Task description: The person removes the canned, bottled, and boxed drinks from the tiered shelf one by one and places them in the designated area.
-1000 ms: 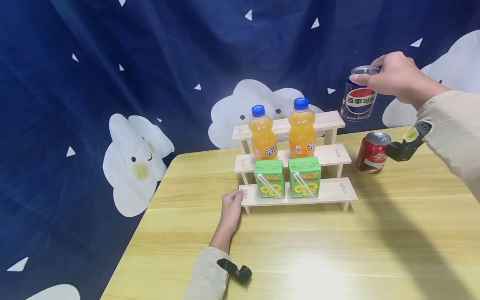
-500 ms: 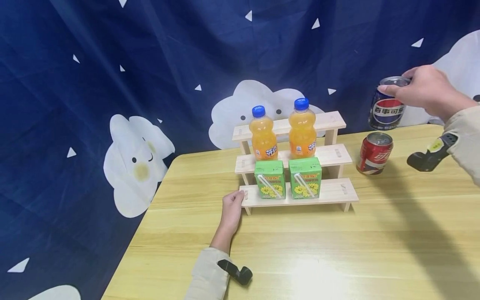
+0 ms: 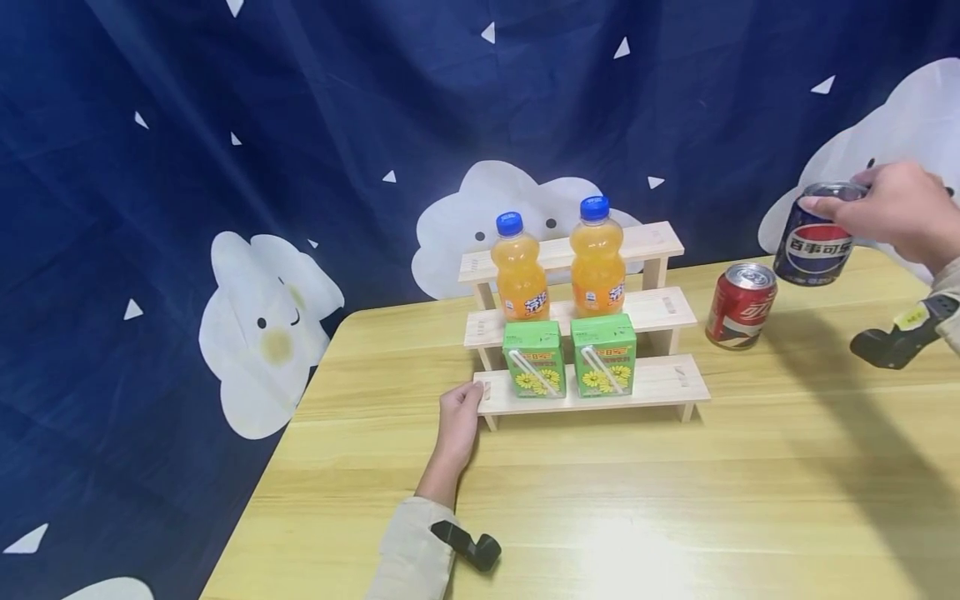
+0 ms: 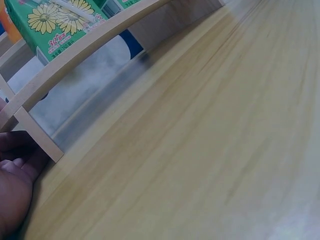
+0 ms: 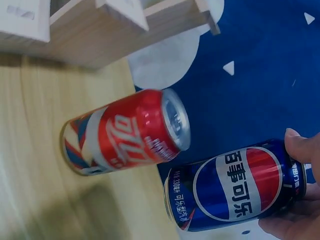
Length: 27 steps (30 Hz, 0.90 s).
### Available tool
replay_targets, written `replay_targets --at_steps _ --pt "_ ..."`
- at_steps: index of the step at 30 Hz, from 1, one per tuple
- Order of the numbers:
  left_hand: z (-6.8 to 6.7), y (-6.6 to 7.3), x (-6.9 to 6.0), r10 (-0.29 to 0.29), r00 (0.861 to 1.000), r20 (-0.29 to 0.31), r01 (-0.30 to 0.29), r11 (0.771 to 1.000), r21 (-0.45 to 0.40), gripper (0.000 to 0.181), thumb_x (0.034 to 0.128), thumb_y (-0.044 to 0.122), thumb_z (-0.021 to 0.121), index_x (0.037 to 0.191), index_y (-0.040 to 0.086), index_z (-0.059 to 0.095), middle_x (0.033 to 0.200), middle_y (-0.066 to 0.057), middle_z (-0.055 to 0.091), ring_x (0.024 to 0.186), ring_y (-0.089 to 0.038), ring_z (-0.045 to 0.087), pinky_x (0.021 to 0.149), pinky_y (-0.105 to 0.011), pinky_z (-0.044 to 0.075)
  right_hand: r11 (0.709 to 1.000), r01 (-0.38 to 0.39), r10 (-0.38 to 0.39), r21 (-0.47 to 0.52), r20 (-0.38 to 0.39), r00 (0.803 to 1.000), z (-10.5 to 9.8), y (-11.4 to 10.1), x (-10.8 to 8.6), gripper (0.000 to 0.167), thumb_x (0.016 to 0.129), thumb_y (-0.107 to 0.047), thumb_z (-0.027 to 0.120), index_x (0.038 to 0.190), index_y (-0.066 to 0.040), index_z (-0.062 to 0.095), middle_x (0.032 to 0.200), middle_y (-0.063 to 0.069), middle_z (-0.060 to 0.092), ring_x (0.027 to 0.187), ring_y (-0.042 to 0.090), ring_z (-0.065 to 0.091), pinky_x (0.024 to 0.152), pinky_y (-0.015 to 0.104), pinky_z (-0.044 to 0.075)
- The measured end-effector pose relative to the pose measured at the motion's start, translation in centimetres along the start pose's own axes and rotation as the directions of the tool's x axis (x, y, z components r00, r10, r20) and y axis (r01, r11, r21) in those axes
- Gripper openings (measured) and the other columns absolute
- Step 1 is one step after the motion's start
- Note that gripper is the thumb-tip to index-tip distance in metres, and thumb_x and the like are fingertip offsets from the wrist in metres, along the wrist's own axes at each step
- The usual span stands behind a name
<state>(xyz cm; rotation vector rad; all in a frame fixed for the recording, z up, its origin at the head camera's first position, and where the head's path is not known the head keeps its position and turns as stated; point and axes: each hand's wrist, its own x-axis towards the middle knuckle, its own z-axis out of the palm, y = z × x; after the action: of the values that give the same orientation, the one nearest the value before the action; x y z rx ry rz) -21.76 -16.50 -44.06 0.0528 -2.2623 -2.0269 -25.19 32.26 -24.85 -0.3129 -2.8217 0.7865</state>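
Clamping a blue cylindrical metal can (image 3: 814, 248), the right grip (image 3: 906, 210) hovers. The left grip (image 3: 458, 419) clasps a stepped pale-wood stand (image 3: 662, 382).

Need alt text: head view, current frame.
A person's right hand holds a Pepsi can near its top, beside a red Coca-Cola can standing on a wooden table. The left hand grips the left end of a three-tier wooden rack bearing two Fanta bottles and, in front, two green drink cartons. Behind hangs a blue cloud-print cloth.
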Motion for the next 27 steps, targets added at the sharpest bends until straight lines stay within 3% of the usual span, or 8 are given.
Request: replay_targets --at_steps 4,7,11,14,16,23,27 --pt "-0.2 0.1 0.0 -0.013 1.0 0.022 0.013 1.0 0.005 0.029 0.0956 0.015 0.049 0.095 -0.008 0.066 0.089 -0.009 0.068 0.08 -0.009 0.058 0.075 -0.022 0.05 1.0 0.03 -0.03 0.004 -0.022 0.999 0.9 1.8 -0.4 0.055 0.088 -0.05 0.055 0.06 -0.005 0.041 0.058 0.007 0.041 0.06 0.026 0.039 0.05 0.036 0.031" --pt "-0.2 1.4 -0.7 -0.011 0.999 0.035 0.01 1.0 0.028 0.029 0.0959 0.013 0.047 0.098 -0.009 0.066 0.092 -0.012 0.068 0.082 -0.008 0.058 0.076 -0.023 0.049 0.999 0.035 -0.035 0.012 -0.028 0.999 2.2 3.7 -0.9 0.056 0.087 -0.053 0.055 0.063 -0.004 0.045 0.062 0.009 0.043 0.061 0.028 0.039 0.047 0.038 0.032" --pt "-0.2 2.9 -1.7 -0.007 0.999 0.042 0.005 0.999 0.038 0.029 0.0958 0.011 0.046 0.102 -0.01 0.065 0.097 -0.016 0.068 0.085 -0.008 0.059 0.079 -0.023 0.049 0.999 0.04 -0.039 0.019 -0.024 0.999 3.8 5.4 -1.6 0.057 0.087 -0.052 0.055 0.083 0.005 0.055 0.07 0.017 0.048 0.066 0.034 0.043 0.047 0.037 0.034" --pt "-0.3 2.8 -1.7 -0.008 0.999 0.046 0.007 1.0 0.028 0.029 0.096 0.011 0.046 0.103 -0.01 0.065 0.099 -0.018 0.068 0.086 -0.009 0.059 0.08 -0.024 0.049 0.999 0.045 -0.045 0.02 -0.016 0.999 4.7 6.1 -2.3 0.062 0.088 -0.051 0.055 0.103 0.009 0.055 0.076 0.023 0.051 0.07 0.038 0.045 0.048 0.036 0.034" --pt "-0.2 2.9 -1.8 -0.01 0.999 0.044 0.009 1.0 0.026 0.029 0.096 0.011 0.046 0.103 -0.01 0.065 0.1 -0.019 0.068 0.086 -0.009 0.059 0.08 -0.024 0.05 0.999 0.042 -0.042 0.02 -0.009 0.999 5.4 6.6 -2.6 0.064 0.088 -0.052 0.055 0.107 0.009 0.053 0.077 0.023 0.052 0.068 0.038 0.046 0.047 0.036 0.034" --pt "-0.2 2.9 -1.7 -0.002 0.999 0.05 0.001 1.0 0.023 0.029 0.0961 0.011 0.046 0.106 -0.01 0.064 0.105 -0.021 0.067 0.089 -0.009 0.06 0.082 -0.024 0.05 0.998 0.053 -0.051 0.043 -0.043 0.998 6.6 7.1 -3.2 0.056 0.087 -0.05 0.058 0.099 0.005 0.052 0.071 0.017 0.051 0.06 0.029 0.044 0.045 0.036 0.033" --pt "-0.1 3.0 -1.6 0.001 0.999 0.048 -0.003 1.0 0.03 0.029 0.0961 0.01 0.046 0.103 -0.01 0.065 0.102 -0.02 0.067 0.087 -0.01 0.06 0.081 -0.024 0.05 0.997 0.056 -0.053 0.052 -0.055 0.997 6.9 7.2 -3.4 0.061 0.087 -0.05 0.058 0.108 0.007 0.051 0.081 0.025 0.054 0.067 0.035 0.047 0.048 0.035 0.034"
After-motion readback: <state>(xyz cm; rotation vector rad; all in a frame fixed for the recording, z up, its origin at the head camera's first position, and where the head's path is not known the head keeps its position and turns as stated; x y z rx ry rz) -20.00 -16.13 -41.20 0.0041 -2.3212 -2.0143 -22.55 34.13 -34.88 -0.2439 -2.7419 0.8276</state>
